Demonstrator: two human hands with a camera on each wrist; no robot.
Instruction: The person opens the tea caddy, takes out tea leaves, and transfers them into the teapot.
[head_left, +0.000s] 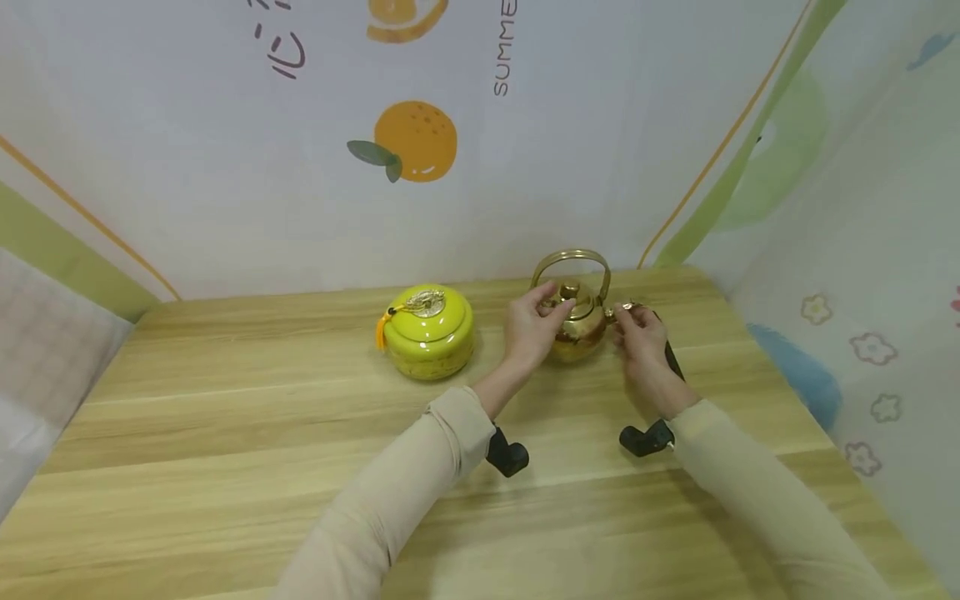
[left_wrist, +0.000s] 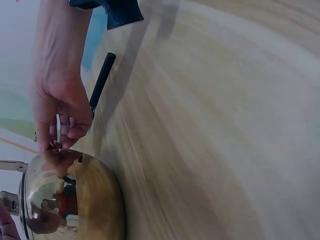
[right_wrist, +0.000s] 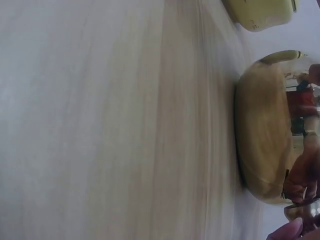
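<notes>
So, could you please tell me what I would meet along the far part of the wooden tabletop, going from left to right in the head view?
An orange tassel → a glossy, round, yellow-green lidded jar → the left hand → a polished, gold-coloured metal teapot → the right hand.

A yellow lidded jar [head_left: 431, 342] stands on the wooden table [head_left: 225, 467].

Over my head feed the desk [head_left: 225, 458] fills the lower part of the frame, pale yellowish wood with long darker streaks. I see a lime-yellow lidded jar [head_left: 435, 346] upright on it near the centre. Right of centre, by the far edge, stands a gold kettle [head_left: 576, 346], apart from the jar. Whether the black handle [head_left: 672, 360] farther right touches the wood, I can't tell.
</notes>
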